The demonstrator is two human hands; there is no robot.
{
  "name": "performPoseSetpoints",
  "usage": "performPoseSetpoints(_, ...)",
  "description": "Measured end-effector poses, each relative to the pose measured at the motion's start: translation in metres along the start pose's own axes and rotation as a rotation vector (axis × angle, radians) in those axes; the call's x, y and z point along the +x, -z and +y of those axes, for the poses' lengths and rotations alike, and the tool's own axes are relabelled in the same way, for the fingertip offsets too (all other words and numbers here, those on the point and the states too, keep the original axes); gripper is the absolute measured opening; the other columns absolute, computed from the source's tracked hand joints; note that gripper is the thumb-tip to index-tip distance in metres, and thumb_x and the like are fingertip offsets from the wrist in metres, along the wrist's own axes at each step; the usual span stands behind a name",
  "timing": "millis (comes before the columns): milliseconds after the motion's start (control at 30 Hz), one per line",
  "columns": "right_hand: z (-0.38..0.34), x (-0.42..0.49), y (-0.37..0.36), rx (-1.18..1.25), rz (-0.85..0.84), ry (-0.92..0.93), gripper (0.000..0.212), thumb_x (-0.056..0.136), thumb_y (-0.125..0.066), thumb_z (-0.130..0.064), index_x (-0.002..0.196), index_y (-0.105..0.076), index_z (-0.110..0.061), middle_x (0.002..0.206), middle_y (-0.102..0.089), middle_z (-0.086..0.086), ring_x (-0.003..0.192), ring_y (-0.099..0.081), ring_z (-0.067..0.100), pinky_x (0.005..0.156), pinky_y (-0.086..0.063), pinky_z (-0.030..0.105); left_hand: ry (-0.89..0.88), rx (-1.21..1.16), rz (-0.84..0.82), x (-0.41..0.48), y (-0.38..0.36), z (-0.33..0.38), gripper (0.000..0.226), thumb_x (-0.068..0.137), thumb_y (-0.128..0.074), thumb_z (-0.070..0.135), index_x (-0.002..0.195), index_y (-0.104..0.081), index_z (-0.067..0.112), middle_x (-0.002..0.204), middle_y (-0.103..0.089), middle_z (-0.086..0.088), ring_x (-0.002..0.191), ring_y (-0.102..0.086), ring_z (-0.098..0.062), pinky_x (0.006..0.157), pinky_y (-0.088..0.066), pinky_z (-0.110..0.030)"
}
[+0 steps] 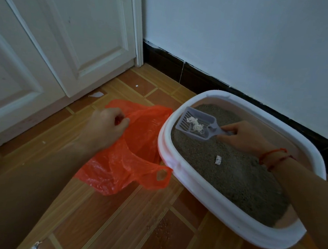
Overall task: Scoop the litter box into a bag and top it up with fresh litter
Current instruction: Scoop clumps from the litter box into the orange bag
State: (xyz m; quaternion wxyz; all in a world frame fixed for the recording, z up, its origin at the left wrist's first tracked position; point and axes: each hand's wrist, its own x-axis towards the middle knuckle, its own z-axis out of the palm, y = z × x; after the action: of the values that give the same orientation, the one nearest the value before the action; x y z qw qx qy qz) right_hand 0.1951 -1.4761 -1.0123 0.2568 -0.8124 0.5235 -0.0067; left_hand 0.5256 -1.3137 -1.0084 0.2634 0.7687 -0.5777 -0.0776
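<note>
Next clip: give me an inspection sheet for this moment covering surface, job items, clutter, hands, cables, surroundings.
Surface: tiled floor in brown and orange; scattered granules near the bottom centre.
Job's things: white litter box filled with grey litter; grey slotted scoop holding pale stringy debris; orange plastic bag on the floor beside the box. No fresh litter supply seen.
Clutter: small white scrap lying on the litter; white paper bits by the door.
Hands: left hand pinches the bag's edge; right hand grips the scoop handle.
Cables: nothing seen.
Surroundings: white panelled door, pale wall, dark baseboard.
</note>
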Motion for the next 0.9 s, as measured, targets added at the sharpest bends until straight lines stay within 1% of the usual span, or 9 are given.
performPoseSetpoints(233, -0.039, 0.001, 0.007, -0.034, -0.045, 0.099, 0.031, 0.089, -0.064, -0.037, 0.118, -0.067, -0.026, 0.067, -0.056, -0.016, 0.055, -0.049, 0.003, 0.051, -0.033, 0.013, 0.046, -0.054, 0.027, 0.001, -0.001, 0.000, 0.022, 0.096, -0.058, 0.028, 0.090, -0.069, 0.011, 0.085, -0.067, 0.000, 0.079, -0.062, -0.014, 0.071, -0.052, -0.031)
performPoseSetpoints(333, -0.064, 0.010, 0.010, -0.110, -0.100, 0.146, 0.025, 0.089, -0.065, -0.035, 0.110, -0.071, -0.024, 0.074, -0.064, -0.010, 0.061, -0.058, 0.010, 0.053, -0.041, 0.016, 0.079, -0.089, 0.057, 0.005, -0.001, -0.002, 0.021, 0.097, -0.058, 0.029, 0.091, -0.069, 0.012, 0.085, -0.067, 0.002, 0.079, -0.061, -0.010, 0.066, -0.047, -0.022)
performPoseSetpoints(467, -0.106, 0.027, 0.006, -0.325, -0.144, 0.253, 0.024, 0.089, -0.062, -0.034, 0.102, -0.075, -0.019, 0.077, -0.067, -0.003, 0.065, -0.062, 0.013, 0.062, -0.054, 0.027, 0.097, -0.110, 0.162, 0.011, -0.003, -0.006, 0.018, 0.093, -0.060, 0.027, 0.084, -0.068, 0.013, 0.081, -0.068, 0.003, 0.076, -0.062, -0.014, 0.071, -0.045, -0.030)
performPoseSetpoints(533, -0.126, 0.036, -0.001, -0.402, -0.144, 0.273, 0.025, 0.090, -0.060, -0.032, 0.103, -0.074, -0.016, 0.077, -0.067, 0.000, 0.064, -0.061, 0.015, 0.064, -0.055, 0.030, 0.081, -0.111, 0.203, 0.014, -0.004, -0.007, 0.016, 0.091, -0.062, 0.024, 0.081, -0.067, 0.014, 0.079, -0.067, 0.004, 0.074, -0.060, -0.014, 0.071, -0.043, -0.029)
performPoseSetpoints(633, -0.149, 0.051, -0.024, -0.420, -0.039, 0.321, 0.020, 0.086, -0.061, -0.028, 0.102, -0.072, -0.022, 0.077, -0.061, -0.005, 0.057, -0.049, 0.007, 0.052, -0.041, 0.023, 0.070, -0.131, 0.199, 0.013, -0.007, -0.010, 0.013, 0.091, -0.064, 0.022, 0.079, -0.066, 0.016, 0.076, -0.063, 0.008, 0.072, -0.058, -0.011, 0.069, -0.042, -0.026)
performPoseSetpoints(667, -0.154, 0.053, -0.033, -0.431, 0.015, 0.337, 0.018, 0.086, -0.060, -0.027, 0.099, -0.072, -0.022, 0.078, -0.062, -0.005, 0.058, -0.050, 0.008, 0.052, -0.038, 0.022, 0.061, -0.131, 0.193, 0.012, -0.008, -0.010, 0.013, 0.091, -0.064, 0.022, 0.079, -0.065, 0.016, 0.076, -0.062, 0.008, 0.072, -0.058, -0.011, 0.068, -0.040, -0.025)
performPoseSetpoints(733, -0.163, 0.053, -0.053, -0.489, 0.151, 0.370, 0.018, 0.087, -0.055, -0.024, 0.096, -0.070, -0.022, 0.084, -0.066, -0.001, 0.071, -0.061, 0.017, 0.061, -0.039, 0.027, 0.043, -0.122, 0.180, 0.010, -0.006, -0.013, 0.013, 0.091, -0.064, 0.020, 0.079, -0.065, 0.016, 0.075, -0.061, 0.009, 0.072, -0.058, -0.011, 0.067, -0.039, -0.023)
performPoseSetpoints(800, -0.169, 0.046, -0.067, -0.522, 0.269, 0.382, 0.017, 0.088, -0.052, -0.019, 0.094, -0.067, -0.021, 0.089, -0.067, 0.003, 0.085, -0.064, 0.027, 0.077, -0.041, 0.036, 0.027, -0.131, 0.179, 0.007, -0.005, -0.015, 0.013, 0.091, -0.064, 0.018, 0.079, -0.066, 0.013, 0.075, -0.062, 0.008, 0.071, -0.058, -0.010, 0.068, -0.042, -0.024)
performPoseSetpoints(900, -0.169, 0.040, -0.073, -0.526, 0.347, 0.389, 0.018, 0.088, -0.050, -0.014, 0.087, -0.067, -0.021, 0.082, -0.067, 0.004, 0.086, -0.063, 0.029, 0.091, -0.037, 0.042, 0.021, -0.143, 0.177, 0.004, -0.004, -0.017, 0.013, 0.092, -0.063, 0.017, 0.081, -0.067, 0.011, 0.077, -0.064, 0.007, 0.072, -0.058, -0.009, 0.068, -0.044, -0.022)
